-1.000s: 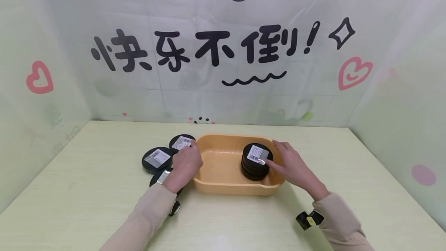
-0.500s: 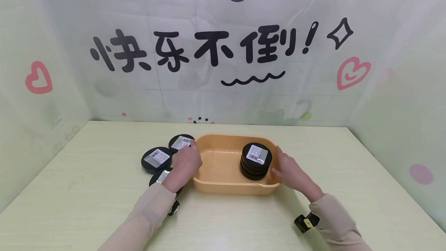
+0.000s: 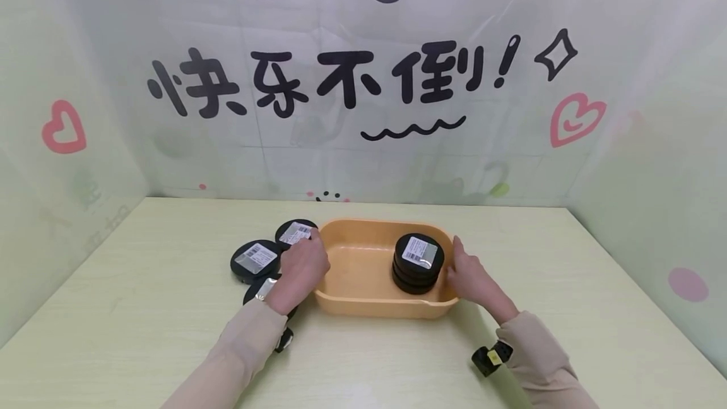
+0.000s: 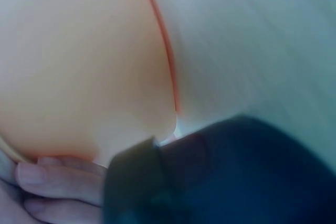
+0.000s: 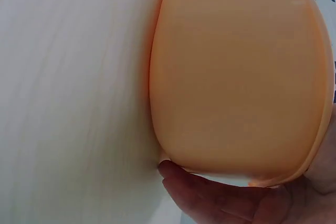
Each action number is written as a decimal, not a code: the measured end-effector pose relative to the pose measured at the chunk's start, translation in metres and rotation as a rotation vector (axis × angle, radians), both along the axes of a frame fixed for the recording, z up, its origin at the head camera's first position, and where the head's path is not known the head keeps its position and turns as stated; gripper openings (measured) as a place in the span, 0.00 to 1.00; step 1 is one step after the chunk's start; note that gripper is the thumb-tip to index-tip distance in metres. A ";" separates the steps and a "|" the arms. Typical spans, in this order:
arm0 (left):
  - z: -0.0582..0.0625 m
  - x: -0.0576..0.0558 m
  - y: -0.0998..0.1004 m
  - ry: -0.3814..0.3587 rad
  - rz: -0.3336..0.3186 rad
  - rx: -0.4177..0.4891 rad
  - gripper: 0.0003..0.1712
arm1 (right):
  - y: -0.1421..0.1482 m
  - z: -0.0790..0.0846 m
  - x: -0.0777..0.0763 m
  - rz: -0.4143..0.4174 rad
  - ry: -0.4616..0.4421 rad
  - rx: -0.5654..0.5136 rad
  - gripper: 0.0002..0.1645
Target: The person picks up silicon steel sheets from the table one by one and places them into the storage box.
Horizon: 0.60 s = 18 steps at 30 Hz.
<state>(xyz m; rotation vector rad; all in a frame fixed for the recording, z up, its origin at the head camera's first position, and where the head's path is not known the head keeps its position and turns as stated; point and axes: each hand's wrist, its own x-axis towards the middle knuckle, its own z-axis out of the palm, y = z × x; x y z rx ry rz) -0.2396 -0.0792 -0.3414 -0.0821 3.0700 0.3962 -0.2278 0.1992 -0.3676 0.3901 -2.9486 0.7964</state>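
Observation:
An orange plastic basin (image 3: 354, 307) sits on the table, holding a stack of black round flat containers (image 3: 419, 253) with white labels toward its right end. At the basin's left end my left hand (image 3: 303, 265) grips the rim; curled fingers (image 4: 63, 182) show beside the wall in the left wrist view. My right hand (image 3: 471, 278) holds the opposite end. The right wrist view has its fingers (image 5: 205, 198) along the outside near the base and its thumb side up at the rim. Both hands partly hide the basin's ends.
Left of the basin lie several more black round containers, a far one (image 3: 295, 231), a middle one (image 3: 255, 260) and a near one (image 3: 264, 287) partly under the left wrist. The light wooden table (image 3: 386, 365) meets a printed backdrop (image 3: 341, 169) behind.
My right hand has drawn back from the top of the stack to the basin's right rim and taken hold there. The left hand and the basin have stayed nearly still.

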 end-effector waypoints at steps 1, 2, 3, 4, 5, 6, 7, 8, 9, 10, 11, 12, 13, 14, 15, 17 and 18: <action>-0.001 0.000 0.000 0.000 -0.003 0.001 0.33 | -0.001 0.001 0.001 -0.003 0.003 0.003 0.35; -0.001 0.000 0.000 0.002 -0.006 0.002 0.33 | -0.002 0.003 0.002 -0.006 0.002 0.009 0.35; -0.001 0.000 0.000 0.004 -0.007 0.002 0.34 | -0.004 0.008 0.005 -0.016 -0.019 0.015 0.34; -0.001 0.000 -0.001 0.008 -0.008 0.005 0.34 | -0.005 0.011 0.007 -0.017 -0.016 0.024 0.34; -0.001 0.000 -0.001 0.012 -0.008 0.007 0.34 | -0.006 0.013 0.008 -0.020 -0.016 0.030 0.34; -0.002 -0.001 -0.001 0.016 -0.007 0.011 0.34 | -0.008 0.015 0.009 -0.026 -0.021 0.040 0.34; -0.003 -0.001 -0.001 0.018 -0.006 0.014 0.34 | -0.009 0.017 0.010 -0.030 -0.024 0.050 0.34; -0.003 -0.001 -0.001 0.019 -0.005 0.019 0.34 | -0.009 0.018 0.010 -0.034 -0.026 0.058 0.34; -0.004 -0.002 -0.001 0.018 -0.005 0.022 0.34 | -0.010 0.018 0.010 -0.036 -0.027 0.066 0.34; -0.004 -0.002 -0.001 0.018 -0.007 0.024 0.34 | -0.010 0.019 0.011 -0.039 -0.032 0.072 0.34; -0.004 -0.002 0.000 0.017 -0.009 0.025 0.34 | -0.010 0.019 0.011 -0.042 -0.035 0.077 0.34; -0.004 -0.001 0.000 0.016 -0.012 0.026 0.34 | -0.010 0.019 0.011 -0.044 -0.037 0.082 0.33; -0.005 -0.001 0.000 0.017 -0.014 0.027 0.34 | -0.010 0.020 0.012 -0.045 -0.040 0.084 0.33; -0.004 -0.001 0.000 0.017 -0.015 0.026 0.34 | -0.010 0.020 0.012 -0.044 -0.042 0.084 0.34; -0.004 0.000 0.000 0.018 -0.016 0.022 0.33 | -0.010 0.020 0.013 -0.040 -0.040 0.083 0.34; -0.004 0.000 0.000 0.018 -0.015 0.022 0.33 | -0.010 0.020 0.013 -0.038 -0.045 0.077 0.34; -0.004 0.000 0.000 0.018 -0.014 0.022 0.33 | -0.010 0.020 0.013 -0.034 -0.038 0.076 0.34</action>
